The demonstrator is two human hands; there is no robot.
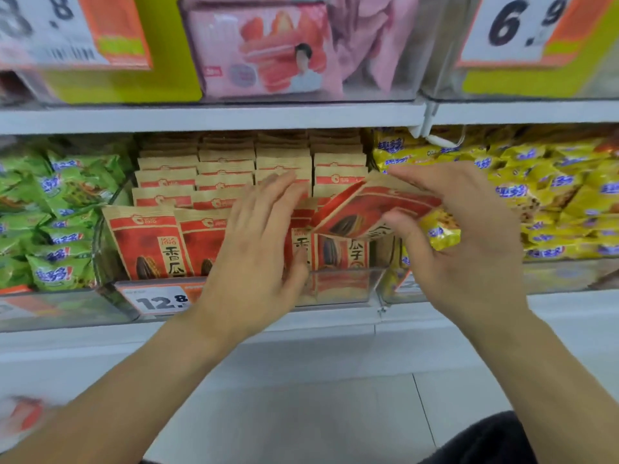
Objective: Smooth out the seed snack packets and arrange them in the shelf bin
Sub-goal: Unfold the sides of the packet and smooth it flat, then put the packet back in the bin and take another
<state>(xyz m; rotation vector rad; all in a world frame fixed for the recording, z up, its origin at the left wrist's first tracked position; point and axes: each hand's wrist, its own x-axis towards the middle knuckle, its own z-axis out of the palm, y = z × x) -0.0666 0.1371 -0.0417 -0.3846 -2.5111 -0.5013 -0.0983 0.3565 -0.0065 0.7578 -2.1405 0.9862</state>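
A person's right hand [469, 249] is pinching one flat, crinkled red-and-kraft-paper seed packet [371, 209], tilted above the clear plastic shelf bin [345, 286], thumb curled beneath and the fingers [432, 182] arched over its top edge. The left hand [254, 249] is reaching into the bin with fingers nearly straight and slightly spread, resting against the front packets. Four rows of upright seed packets [147, 242] are standing in the bin. Glossy green packets [50, 236] are lying heaped to the left, yellow packets [552, 202] to the right.
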